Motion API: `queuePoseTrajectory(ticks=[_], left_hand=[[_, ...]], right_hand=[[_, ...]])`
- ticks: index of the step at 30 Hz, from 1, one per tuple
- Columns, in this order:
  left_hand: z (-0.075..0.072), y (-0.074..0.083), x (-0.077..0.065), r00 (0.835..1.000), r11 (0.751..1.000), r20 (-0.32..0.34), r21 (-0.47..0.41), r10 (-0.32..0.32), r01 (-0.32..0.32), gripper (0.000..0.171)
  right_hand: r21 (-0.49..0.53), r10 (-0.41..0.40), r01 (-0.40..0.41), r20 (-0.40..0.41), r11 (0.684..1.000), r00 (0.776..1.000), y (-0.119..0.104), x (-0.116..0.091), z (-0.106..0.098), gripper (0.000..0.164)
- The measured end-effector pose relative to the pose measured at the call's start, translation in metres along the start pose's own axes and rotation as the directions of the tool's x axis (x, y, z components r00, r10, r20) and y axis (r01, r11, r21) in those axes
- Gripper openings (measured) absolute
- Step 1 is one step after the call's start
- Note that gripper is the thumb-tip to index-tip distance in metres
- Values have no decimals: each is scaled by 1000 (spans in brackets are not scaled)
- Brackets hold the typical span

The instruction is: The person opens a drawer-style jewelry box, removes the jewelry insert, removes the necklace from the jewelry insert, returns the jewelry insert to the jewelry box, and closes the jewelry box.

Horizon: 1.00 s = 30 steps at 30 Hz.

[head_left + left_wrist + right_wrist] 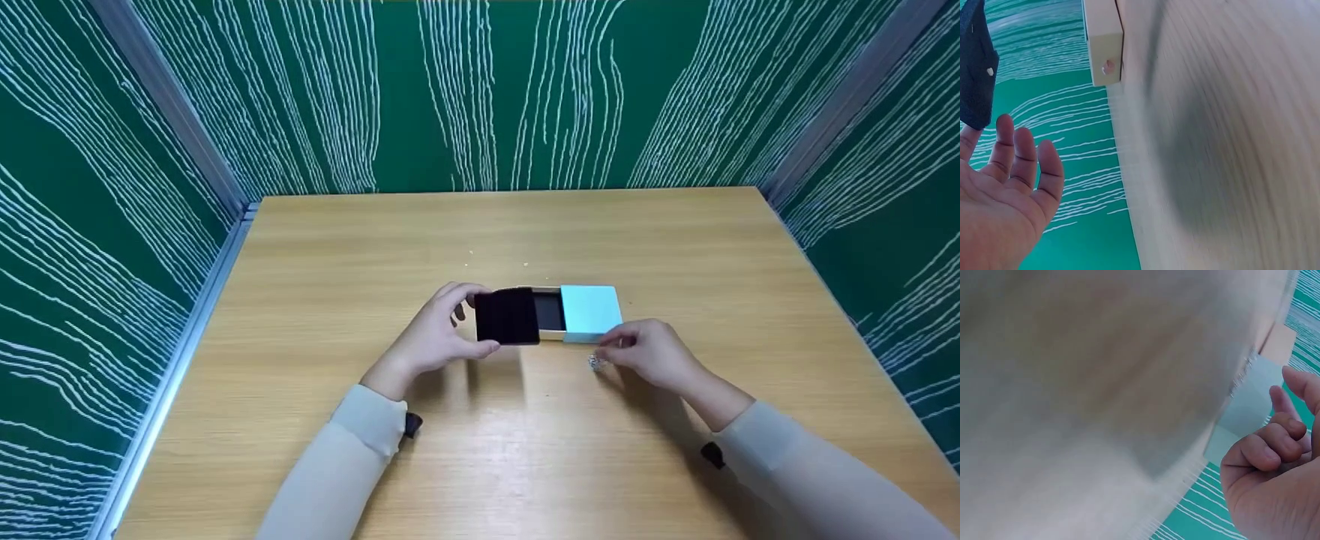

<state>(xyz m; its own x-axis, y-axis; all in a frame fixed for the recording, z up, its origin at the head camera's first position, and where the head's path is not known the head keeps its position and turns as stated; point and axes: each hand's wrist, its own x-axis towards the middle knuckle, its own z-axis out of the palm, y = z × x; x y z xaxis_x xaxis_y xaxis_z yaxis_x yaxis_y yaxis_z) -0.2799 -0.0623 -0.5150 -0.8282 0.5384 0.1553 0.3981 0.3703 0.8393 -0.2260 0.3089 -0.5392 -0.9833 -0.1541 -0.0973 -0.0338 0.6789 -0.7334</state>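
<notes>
A black foam pad (507, 316) is held by its edges between the thumb and fingers of my left hand (431, 330), over the left end of a box. In the left wrist view the dark pad (976, 64) shows at upper left, the other fingers stretched out. The box has a light blue sleeve (591, 309) and a drawer (551, 311) pulled partly out to the left. Just under the fingertips of my right hand (652, 351) is a small shiny silver piece (595, 363). The right wrist view shows a gap between those loosely curled fingers and the beaded-looking silver piece (1243, 376).
The wooden table (337, 247) has a few tiny light specks (525, 264) behind the box. Green panels (405, 97) with white wavy lines stand at the back and both sides, with grey metal posts (172, 97) at the corners.
</notes>
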Motion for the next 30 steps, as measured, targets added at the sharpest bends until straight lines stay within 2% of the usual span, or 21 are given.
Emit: queuePoseTrajectory(ticks=[3, 8, 13, 20, 25, 30], left_hand=[[2, -4, 4, 1000, 1000, 0, 1, -10, 10, 75], [6, -9, 12, 1000, 1000, 4, 11, -28, 28, 76], [9, -14, 21, 999, 998, 3, 34, -52, 52, 76], [12, -24, 30, 996, 995, 8, 62, -84, 83, 76], [13, -28, 37, 995, 990, -8, 96, -101, 101, 76], [15, -27, 44, 991, 983, 4, 126, -133, 132, 77]], right_hand=[[12, -24, 25, -11, 1000, 1000, 0, 4, -11, 27], [40, -9, 9, -23, 999, 1000, 6, 12, -31, 42], [55, 17, -18, 24, 998, 1000, 16, 21, -43, 58], [56, 1, -6, 88, 998, 996, 29, 35, -49, 80], [41, -1, -3, 118, 999, 993, 35, 44, -50, 87], [54, 3, -11, 150, 998, 989, 44, 52, -47, 95]])
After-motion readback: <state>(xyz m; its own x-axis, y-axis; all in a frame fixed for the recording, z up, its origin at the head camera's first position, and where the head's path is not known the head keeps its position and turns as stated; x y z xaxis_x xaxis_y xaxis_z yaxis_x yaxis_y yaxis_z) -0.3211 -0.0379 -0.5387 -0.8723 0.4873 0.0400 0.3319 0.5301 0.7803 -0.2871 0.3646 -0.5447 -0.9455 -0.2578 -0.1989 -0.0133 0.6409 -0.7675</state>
